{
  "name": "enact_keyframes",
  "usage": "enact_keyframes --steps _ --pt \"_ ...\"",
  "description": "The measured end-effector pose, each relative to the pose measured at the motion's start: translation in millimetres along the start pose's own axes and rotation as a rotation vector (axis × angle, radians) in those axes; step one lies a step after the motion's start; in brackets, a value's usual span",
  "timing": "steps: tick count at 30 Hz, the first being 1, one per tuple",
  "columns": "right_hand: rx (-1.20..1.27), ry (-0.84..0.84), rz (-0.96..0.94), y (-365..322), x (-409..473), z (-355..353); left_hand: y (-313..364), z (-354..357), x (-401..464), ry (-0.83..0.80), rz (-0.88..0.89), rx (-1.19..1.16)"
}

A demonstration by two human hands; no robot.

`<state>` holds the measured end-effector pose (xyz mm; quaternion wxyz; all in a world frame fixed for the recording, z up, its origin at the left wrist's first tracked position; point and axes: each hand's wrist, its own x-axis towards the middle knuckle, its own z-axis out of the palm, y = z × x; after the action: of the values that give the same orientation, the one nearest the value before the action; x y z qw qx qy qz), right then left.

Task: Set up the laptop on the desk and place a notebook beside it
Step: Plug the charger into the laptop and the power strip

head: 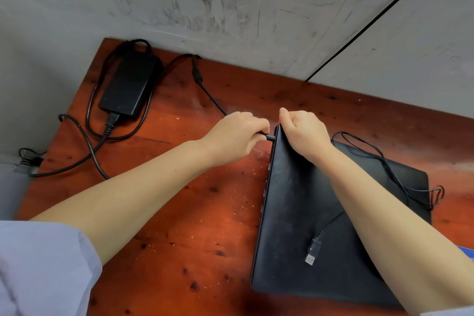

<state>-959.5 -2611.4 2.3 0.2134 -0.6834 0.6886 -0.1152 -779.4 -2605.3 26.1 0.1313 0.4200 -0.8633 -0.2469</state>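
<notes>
My left hand (237,136) is closed around the charger plug (268,137), and I hold it level with the side of the laptop (302,213) so the tip meets the port at the far corner. My right hand (305,133) grips that same corner, I think to keep the closed laptop from sliding away while I push. The laptop lies flat on the wooden surface (184,213), with its lid shut. The power brick (128,84) rests far back near the wall, so its cable (210,96) has enough slack. A loose USB cable (314,251) lies on the lid. I see no notebook yet.
</notes>
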Motion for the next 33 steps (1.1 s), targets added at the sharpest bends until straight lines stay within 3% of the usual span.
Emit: enact_keyframes --steps 8,12,20,27,30,33 --pt "-0.079 -0.117 0.028 2 6 27 -19 20 2 -0.226 -0.071 0.111" --pt "-0.086 -0.141 -0.035 8 2 44 -29 33 -4 -0.245 -0.115 0.156" --pt "0.08 -0.114 -0.133 26 0 41 -34 58 -7 -0.162 -0.061 0.229" --pt "-0.043 -0.212 -0.066 16 -9 32 -19 56 -11 -0.218 -0.234 0.313" --pt "-0.084 -0.28 -0.059 2 -18 24 -9 45 -32 -0.111 -0.256 0.271" --pt "-0.133 -0.206 -0.152 -16 -30 22 2 30 -73 0.045 -0.298 0.221"
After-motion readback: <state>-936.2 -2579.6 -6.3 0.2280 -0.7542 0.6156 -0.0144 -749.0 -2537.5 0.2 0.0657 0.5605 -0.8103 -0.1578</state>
